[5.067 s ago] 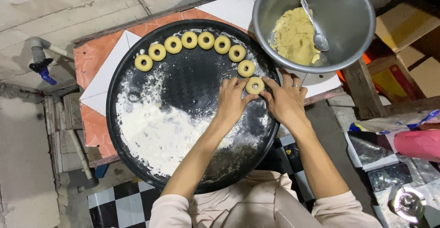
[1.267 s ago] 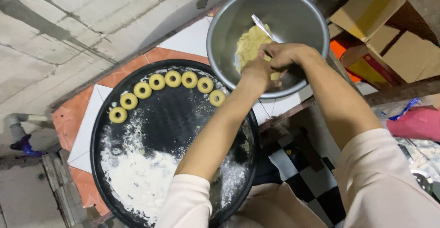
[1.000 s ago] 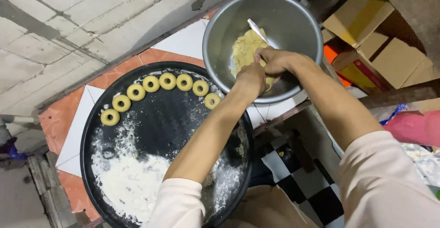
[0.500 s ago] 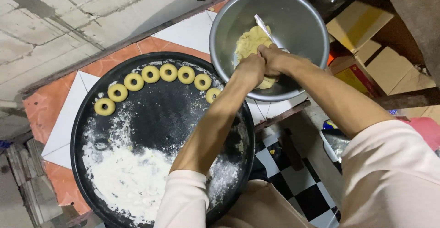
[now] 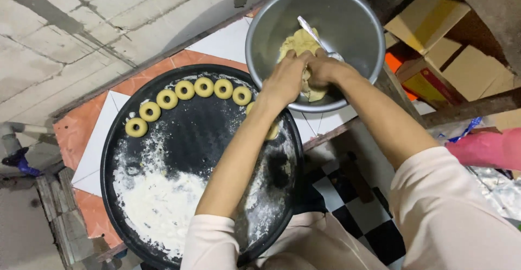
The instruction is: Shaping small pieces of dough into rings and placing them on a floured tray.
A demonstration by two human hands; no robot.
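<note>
Both hands reach into a metal bowl (image 5: 347, 9) at the upper right. My left hand (image 5: 286, 79) and my right hand (image 5: 321, 68) press together on a lump of yellow dough (image 5: 297, 43) inside it. A metal spoon (image 5: 316, 35) leans in the bowl behind the hands. Left of the bowl lies a round black tray (image 5: 184, 145) with several ring-shaped dough pieces (image 5: 185, 90) lined along its far rim. A patch of white flour (image 5: 157, 205) covers the tray's near left part. My left forearm hides part of the tray.
The tray and bowl rest on an orange and white tiled ledge (image 5: 92, 145) against a grey block wall (image 5: 81, 20). Cardboard boxes (image 5: 429, 20) stand at the right. A pink bag (image 5: 485, 148) lies at the far right. Black and white checked floor (image 5: 369, 216) shows below.
Five seconds ago both hands were setting a ring on the tray's right edge. They have since moved into the bowl and closed on the dough; the view has shifted slightly.
</note>
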